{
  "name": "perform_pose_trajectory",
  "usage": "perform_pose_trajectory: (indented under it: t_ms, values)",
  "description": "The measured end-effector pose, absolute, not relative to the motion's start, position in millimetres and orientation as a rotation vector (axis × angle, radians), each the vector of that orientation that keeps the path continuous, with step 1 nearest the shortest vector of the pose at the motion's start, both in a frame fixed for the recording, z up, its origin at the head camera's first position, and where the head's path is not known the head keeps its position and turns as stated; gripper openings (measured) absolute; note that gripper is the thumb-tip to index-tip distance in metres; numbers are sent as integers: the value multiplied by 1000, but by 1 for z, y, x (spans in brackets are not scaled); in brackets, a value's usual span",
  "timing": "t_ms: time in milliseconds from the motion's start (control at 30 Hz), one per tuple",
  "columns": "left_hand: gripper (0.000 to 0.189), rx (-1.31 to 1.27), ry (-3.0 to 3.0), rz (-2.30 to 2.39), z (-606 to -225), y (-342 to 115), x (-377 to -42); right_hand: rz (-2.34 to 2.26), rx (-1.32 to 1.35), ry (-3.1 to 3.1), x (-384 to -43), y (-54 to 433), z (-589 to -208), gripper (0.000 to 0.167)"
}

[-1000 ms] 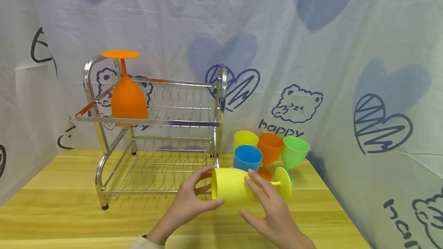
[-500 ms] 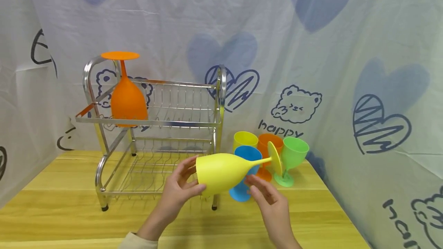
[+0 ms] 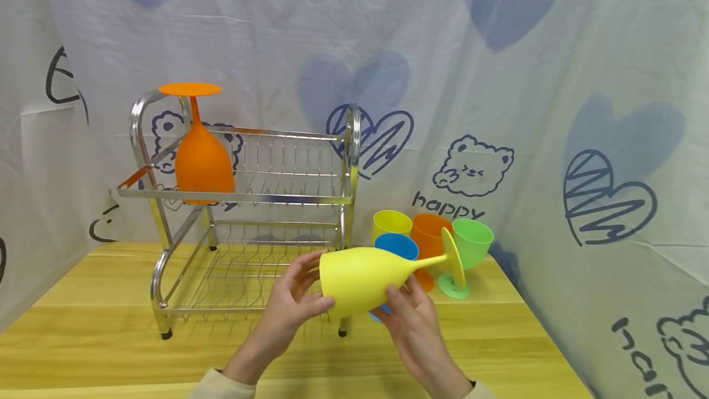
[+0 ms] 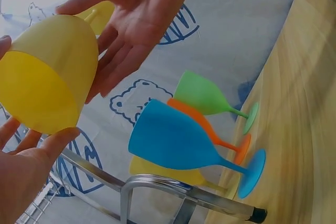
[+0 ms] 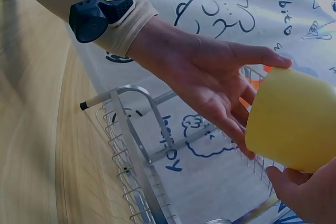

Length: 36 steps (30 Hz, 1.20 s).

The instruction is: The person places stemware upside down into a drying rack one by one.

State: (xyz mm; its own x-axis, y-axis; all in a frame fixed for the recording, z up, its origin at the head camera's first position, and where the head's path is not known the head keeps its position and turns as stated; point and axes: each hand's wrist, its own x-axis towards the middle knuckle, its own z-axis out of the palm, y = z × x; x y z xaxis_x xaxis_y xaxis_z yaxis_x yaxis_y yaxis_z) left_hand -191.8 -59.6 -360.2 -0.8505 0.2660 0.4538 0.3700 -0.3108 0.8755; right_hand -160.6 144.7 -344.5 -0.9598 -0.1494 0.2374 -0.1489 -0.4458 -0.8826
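Observation:
In the head view a yellow plastic goblet (image 3: 362, 279) lies on its side in the air, rim to the left and foot to the right, slightly raised. My left hand (image 3: 288, 306) grips the bowl at its rim, thumb below and fingers on the far side. Under the stem end of the bowl, my right hand (image 3: 410, 331) holds it between thumb and fingers. The left wrist view looks into the bowl of the yellow goblet (image 4: 58, 56), with my right hand (image 4: 142, 19) beyond it. An orange goblet (image 3: 204, 162) stands upside down on the rack's upper tier, at its left end.
A two-tier metal dish rack (image 3: 277, 197) stands on the wooden table (image 3: 88, 337). Right of it are upright goblets: blue (image 4: 170, 137), another yellow (image 3: 390, 221), orange (image 3: 429, 233) and green (image 3: 472, 242). The held goblet partly covers them. A patterned cloth (image 3: 532, 109) hangs behind.
The held goblet rose and tilted foot-up, then shifted slightly right. My right hand came off the bowl's upper side, dropped below, and now grips near the stem. My left hand stayed at the rim.

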Motion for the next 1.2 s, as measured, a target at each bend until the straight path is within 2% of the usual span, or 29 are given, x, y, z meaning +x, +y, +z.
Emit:
perform_pose_trajectory:
  t_ms: [167, 400, 567, 667, 833, 1000, 1200]
  values:
    - [73, -853, -1818, -2358, -363, -60, -193, -2667, -466, 1657, -161, 142, -347, 42]
    - [68, -1099, -1803, -2314, -366, -68, -194, -2701, -478, 1653, -162, 145, -350, 40]
    - [61, -1161, -1830, -2052, -355, -78, -189, -2687, -447, 1686, -162, 146, -348, 43]
    - [63, -1170, -1787, -1860, -341, -90, -185, -2685, -477, 1734, -162, 146, -346, 43]
    - [70, -1045, -1746, -1794, -317, -129, -172, -2689, -501, 1826, -162, 148, -342, 42]
    - [69, -815, -1715, -1843, -296, -179, -159, -2666, -495, 1935, -163, 152, -332, 42]
    - [66, -485, -1690, -1684, -276, -223, -167, -2667, -578, 1993, -168, 159, -317, 39]
